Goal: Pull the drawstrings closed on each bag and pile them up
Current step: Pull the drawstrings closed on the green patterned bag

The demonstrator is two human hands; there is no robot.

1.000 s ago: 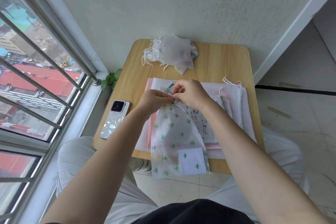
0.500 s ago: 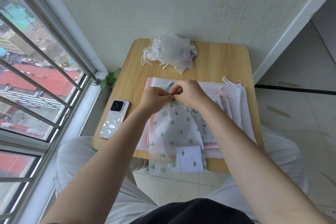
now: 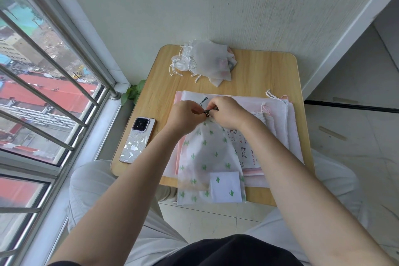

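Note:
A translucent white bag with green cactus prints (image 3: 207, 157) lies on top of a stack of flat bags (image 3: 278, 119) on the small wooden table (image 3: 263, 71), its bottom hanging over the near edge. Its neck is gathered tight. My left hand (image 3: 185, 117) pinches the gathered neck. My right hand (image 3: 226, 111) pinches the dark cord stopper and drawstring at the neck, right against the left hand. A pile of closed white drawstring bags (image 3: 205, 61) sits at the table's far side.
A phone in a patterned case (image 3: 138, 139) lies at the table's left edge. A barred window (image 3: 43, 93) is on the left and a wall is behind the table. A small green plant (image 3: 132, 92) sits in the corner. My legs are under the near edge.
The cactus bag has shifted slightly up the table and its neck looks more tightly gathered. Both hands stay together at the neck.

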